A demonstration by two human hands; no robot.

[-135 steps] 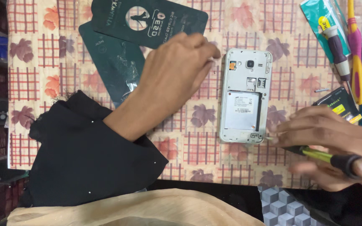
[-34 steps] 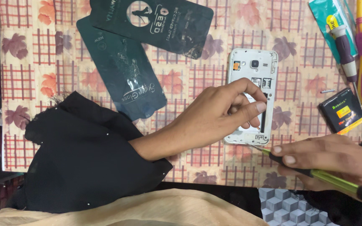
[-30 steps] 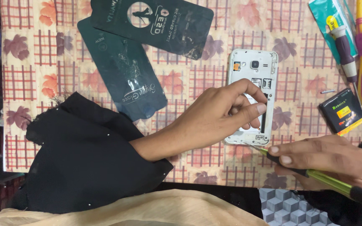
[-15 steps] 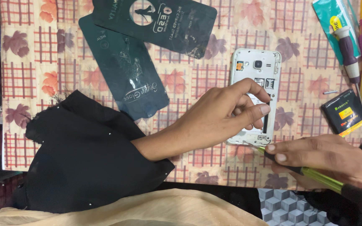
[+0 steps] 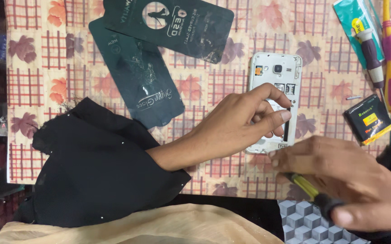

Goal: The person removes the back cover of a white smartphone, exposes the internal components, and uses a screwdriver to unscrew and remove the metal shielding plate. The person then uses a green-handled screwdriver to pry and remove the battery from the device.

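The left hand (image 5: 245, 124), extended from a wide black sleeve (image 5: 100, 171) across the worktop (image 5: 37, 68), has its fingers pinched on the right long edge of a white phone (image 5: 274, 86), its thumb hidden beneath. The right hand (image 5: 344, 178), at the worktop's near edge, is closed around a yellow-and-black screwdriver (image 5: 310, 192) just below the phone's bottom end, its tip hidden. The phone lies face-down toward the worktop's right side, back cover off, battery bay empty, camera and card slots exposed.
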